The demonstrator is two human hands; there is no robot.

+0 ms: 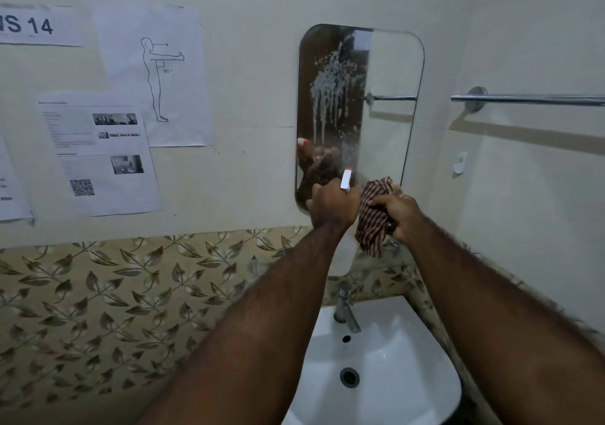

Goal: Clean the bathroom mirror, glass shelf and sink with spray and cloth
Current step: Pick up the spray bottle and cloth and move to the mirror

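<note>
Mirror (pixel 386 103) on wall at 12 o'clock, foam streaks running down its left half. Left hand (pixel 334 207) fisted round spray bottle (pixel 346 179); only the white nozzle shows, body hidden. Right hand (pixel 397 216) clenched on checked cloth (pixel 373 220). Sink (pixel 393 359) at 6 o'clock, cut off by frame. Glass shelf hard to make out behind the arms.

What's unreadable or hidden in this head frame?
- Spray bottle: body hidden by left hand; only the nozzle shows.
- Glass shelf: none discernible; arms cover the area below the mirror.
- Sink: cut off by the bottom edge.
- Wall sheets: text too small.
</note>
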